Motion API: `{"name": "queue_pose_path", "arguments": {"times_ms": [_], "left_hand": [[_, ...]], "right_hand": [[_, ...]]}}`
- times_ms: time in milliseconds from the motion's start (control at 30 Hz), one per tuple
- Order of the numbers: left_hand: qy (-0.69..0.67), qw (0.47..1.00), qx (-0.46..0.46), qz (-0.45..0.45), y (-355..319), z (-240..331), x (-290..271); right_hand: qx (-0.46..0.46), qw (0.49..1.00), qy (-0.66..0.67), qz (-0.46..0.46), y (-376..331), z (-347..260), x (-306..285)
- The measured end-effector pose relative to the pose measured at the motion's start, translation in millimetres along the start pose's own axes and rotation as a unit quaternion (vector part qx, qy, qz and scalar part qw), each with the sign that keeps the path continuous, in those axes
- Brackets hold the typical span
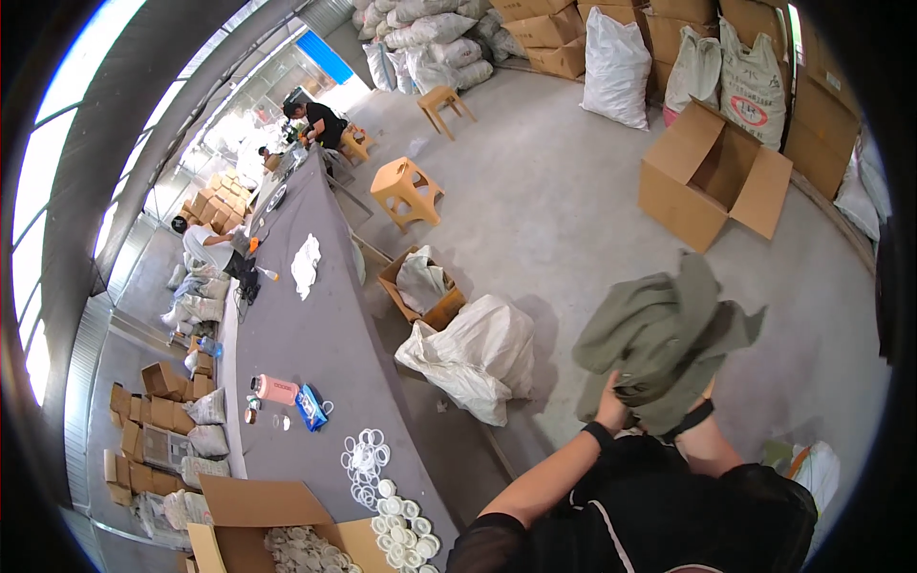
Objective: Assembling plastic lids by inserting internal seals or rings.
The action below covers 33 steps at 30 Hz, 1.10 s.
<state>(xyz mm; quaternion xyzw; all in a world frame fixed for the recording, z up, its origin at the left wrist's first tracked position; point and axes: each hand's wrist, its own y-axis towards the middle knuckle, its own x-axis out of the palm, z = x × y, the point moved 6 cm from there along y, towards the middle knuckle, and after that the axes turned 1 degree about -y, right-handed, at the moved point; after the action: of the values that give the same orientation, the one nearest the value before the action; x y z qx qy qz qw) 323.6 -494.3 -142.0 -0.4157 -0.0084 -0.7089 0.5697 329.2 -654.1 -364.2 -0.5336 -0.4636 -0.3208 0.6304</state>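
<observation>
An olive-green cloth garment, perhaps a jacket, hangs bunched in front of me above the concrete floor. My left hand grips its near left edge, fingers wrapped into the fabric. On the other side, my right hand is mostly covered by the folds and holds the near right part. Dark bands circle both my wrists. Loose flaps of the garment stick out at the top and toward the right.
A long grey-covered table runs along my left, bearing white rings, a pink bottle and a blue packet. White sack and open carton stand on the floor. Beyond are plastic stools and co-workers.
</observation>
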Motion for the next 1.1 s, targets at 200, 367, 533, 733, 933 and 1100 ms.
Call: {"name": "queue_pose_path", "arguments": {"times_ms": [200,367,533,733,933,1100], "left_hand": [[-0.063,0.982,-0.126,-0.125,-17,-5,84],[0.43,0.884,0.061,-0.174,19,-56,-3],[0.396,0.898,-0.185,0.052,-38,-79,-188],[0.473,0.849,-0.117,0.204,-118,-28,-267],[0.478,0.836,-0.108,0.247,-151,-15,-278],[0.488,0.843,-0.053,0.22,-148,1,-243]], "right_hand": [[-0.055,0.989,-0.02,0.134,-163,-143,-258],[-0.136,0.933,0.035,0.332,-151,-61,-179],[-0.215,0.831,0.039,0.512,-142,15,-89],[-0.23,0.863,-0.022,0.449,-151,0,-100],[-0.253,0.887,-0.043,0.384,-118,-31,-88],[-0.134,0.823,-0.242,0.497,-118,-79,-135]]}}
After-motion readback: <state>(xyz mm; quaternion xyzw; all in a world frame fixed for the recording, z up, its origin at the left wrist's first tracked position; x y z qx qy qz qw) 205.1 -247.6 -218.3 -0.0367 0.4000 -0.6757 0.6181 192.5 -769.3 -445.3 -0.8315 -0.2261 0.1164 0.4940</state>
